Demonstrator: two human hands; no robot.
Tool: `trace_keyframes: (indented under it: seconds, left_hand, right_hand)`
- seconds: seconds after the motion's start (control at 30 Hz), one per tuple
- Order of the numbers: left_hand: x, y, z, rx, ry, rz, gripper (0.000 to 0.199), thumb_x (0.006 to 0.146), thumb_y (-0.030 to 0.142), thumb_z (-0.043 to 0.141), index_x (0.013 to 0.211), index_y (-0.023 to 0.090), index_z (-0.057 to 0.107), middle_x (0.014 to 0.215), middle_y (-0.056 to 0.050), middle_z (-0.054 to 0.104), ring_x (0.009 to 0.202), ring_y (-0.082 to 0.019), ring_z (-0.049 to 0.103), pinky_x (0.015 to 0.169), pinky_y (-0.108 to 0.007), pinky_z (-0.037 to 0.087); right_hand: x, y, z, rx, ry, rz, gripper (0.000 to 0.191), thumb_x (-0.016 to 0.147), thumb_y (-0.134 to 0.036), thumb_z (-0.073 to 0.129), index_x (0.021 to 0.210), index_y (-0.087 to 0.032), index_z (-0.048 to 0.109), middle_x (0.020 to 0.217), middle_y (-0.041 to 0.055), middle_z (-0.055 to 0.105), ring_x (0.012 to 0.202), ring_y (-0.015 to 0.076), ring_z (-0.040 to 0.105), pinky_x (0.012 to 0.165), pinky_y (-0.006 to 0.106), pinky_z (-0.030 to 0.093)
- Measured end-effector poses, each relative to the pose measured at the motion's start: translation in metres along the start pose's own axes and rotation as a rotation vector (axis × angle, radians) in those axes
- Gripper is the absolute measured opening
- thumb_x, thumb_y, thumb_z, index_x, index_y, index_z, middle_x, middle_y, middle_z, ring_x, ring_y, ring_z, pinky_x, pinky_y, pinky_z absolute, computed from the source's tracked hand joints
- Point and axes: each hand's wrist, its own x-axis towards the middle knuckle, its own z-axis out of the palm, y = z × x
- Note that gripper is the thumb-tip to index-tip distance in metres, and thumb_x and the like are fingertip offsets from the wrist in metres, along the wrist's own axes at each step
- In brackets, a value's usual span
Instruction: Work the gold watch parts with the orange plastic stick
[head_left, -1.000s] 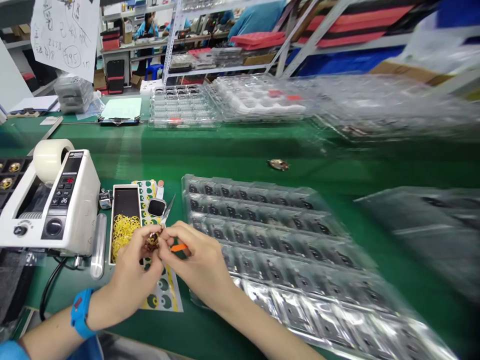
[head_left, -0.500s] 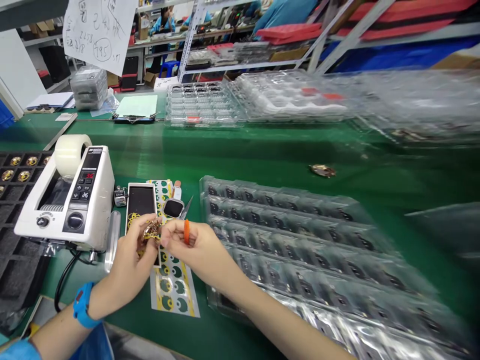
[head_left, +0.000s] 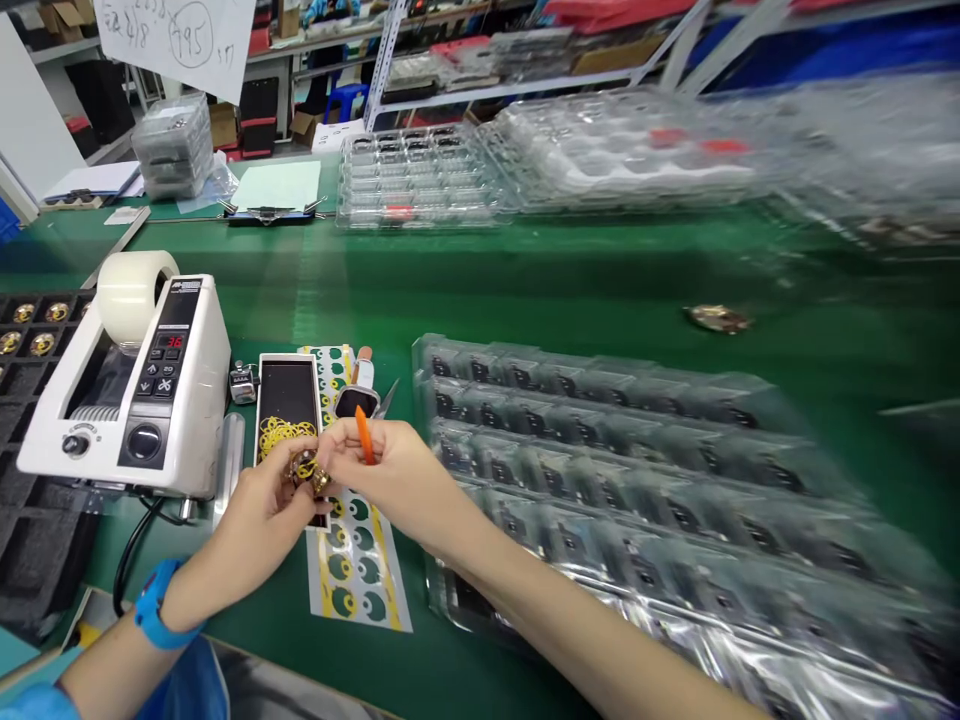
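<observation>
A: We pinch a small gold-coloured part [head_left: 306, 468] in the fingertips of our left hand [head_left: 262, 515], closed snugly around it. Our right hand [head_left: 390, 480] meets it at the same spot, thumb and forefinger touching the part, and it also grips an orange tool [head_left: 364, 440] that stands nearly upright between its fingers.

B: Where does the part sit over the bench?

A: We hold it just above the near end of the black tray [head_left: 286, 400] with the yellow rings [head_left: 283, 433], beside the sticker sheet [head_left: 356, 560] that lies flat on the green mat [head_left: 525, 290].

B: Starting from the left, what do we have?

A: A black foam tray [head_left: 30, 350] with gold pieces in its pockets, then the white tape dispenser [head_left: 142, 390] with its tape roll [head_left: 131, 290], touching the foam tray's edge. Next a small tally counter [head_left: 241, 382], the ring tray, the sticker sheet, and a smartwatch [head_left: 356, 398] lying on the sheet just beyond our fingers.

B: And to the right?

A: Clear blister trays [head_left: 600, 450] holding dark parts in rows, close beside our right forearm. Well apart from them, a lone gold piece [head_left: 716, 319] rests on the mat.
</observation>
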Motion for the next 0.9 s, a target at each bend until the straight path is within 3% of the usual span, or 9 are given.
trace_keyframes:
  seconds: [0.23, 0.37, 0.47, 0.53, 0.63, 0.73, 0.9]
  left_hand:
    - [0.003, 0.012, -0.003, -0.206, -0.077, -0.141, 0.037, 0.081, 0.014, 0.060, 0.118, 0.020, 0.064, 0.108, -0.006, 0.073, 0.092, -0.021, 0.073, 0.083, -0.035, 0.061]
    - [0.002, 0.014, -0.006, -0.297, -0.069, -0.176, 0.034, 0.082, 0.015, 0.064, 0.115, 0.020, 0.066, 0.105, -0.006, 0.074, 0.090, -0.020, 0.075, 0.088, -0.037, 0.060]
    - [0.000, 0.013, -0.008, -0.325, -0.015, -0.141, 0.034, 0.081, 0.015, 0.065, 0.115, 0.020, 0.067, 0.108, -0.005, 0.073, 0.097, -0.021, 0.072, 0.088, -0.035, 0.060]
    - [0.000, 0.012, -0.009, -0.326, -0.004, -0.142, 0.038, 0.080, 0.013, 0.064, 0.117, 0.020, 0.067, 0.111, -0.006, 0.073, 0.098, -0.021, 0.072, 0.087, -0.034, 0.060]
    - [-0.001, 0.014, -0.009, -0.328, -0.018, -0.153, 0.044, 0.077, 0.008, 0.060, 0.117, 0.022, 0.068, 0.121, -0.006, 0.071, 0.100, -0.022, 0.072, 0.085, -0.033, 0.060]
    - [-0.001, 0.016, -0.009, -0.344, -0.036, -0.139, 0.045, 0.074, 0.006, 0.058, 0.114, 0.022, 0.070, 0.119, -0.004, 0.072, 0.097, -0.021, 0.072, 0.085, -0.032, 0.060]
    - [0.000, 0.018, -0.007, -0.371, -0.024, -0.126, 0.041, 0.071, 0.006, 0.062, 0.107, 0.023, 0.073, 0.106, -0.002, 0.076, 0.088, -0.018, 0.073, 0.083, -0.033, 0.061]
  right_hand:
    - [-0.001, -0.003, -0.002, -0.078, 0.010, -0.061, 0.015, 0.071, -0.033, 0.060, 0.067, -0.019, 0.056, 0.052, -0.0064, 0.045, 0.047, 0.0085, 0.041, 0.044, 0.021, 0.038]
    - [-0.008, -0.011, -0.009, -0.311, 0.102, -0.432, 0.013, 0.086, -0.026, 0.055, 0.079, -0.019, 0.064, 0.064, -0.0018, 0.055, 0.053, 0.0099, 0.048, 0.047, 0.022, 0.040]
    - [-0.014, -0.015, -0.016, -0.645, 0.029, -0.746, 0.019, 0.090, -0.014, 0.051, 0.091, -0.021, 0.069, 0.078, 0.0023, 0.062, 0.066, 0.0128, 0.057, 0.054, 0.023, 0.043]
    - [-0.016, -0.015, -0.019, -0.902, -0.025, -0.849, 0.025, 0.090, -0.009, 0.048, 0.091, -0.022, 0.069, 0.083, 0.0043, 0.063, 0.071, 0.0139, 0.057, 0.049, 0.021, 0.037]
    - [-0.015, -0.012, -0.021, -1.149, -0.038, -0.921, 0.028, 0.089, -0.007, 0.046, 0.089, -0.022, 0.070, 0.084, 0.0060, 0.061, 0.070, 0.0145, 0.054, 0.043, 0.021, 0.025]
    - [-0.011, -0.008, -0.020, -1.201, -0.013, -0.990, 0.031, 0.092, -0.006, 0.043, 0.081, -0.020, 0.068, 0.079, 0.0058, 0.060, 0.066, 0.0144, 0.051, 0.043, 0.023, 0.023]
    - [-0.008, -0.005, -0.019, -1.032, 0.031, -0.931, 0.022, 0.097, -0.012, 0.044, 0.086, -0.019, 0.062, 0.077, 0.0036, 0.061, 0.068, 0.0134, 0.056, 0.049, 0.021, 0.037]
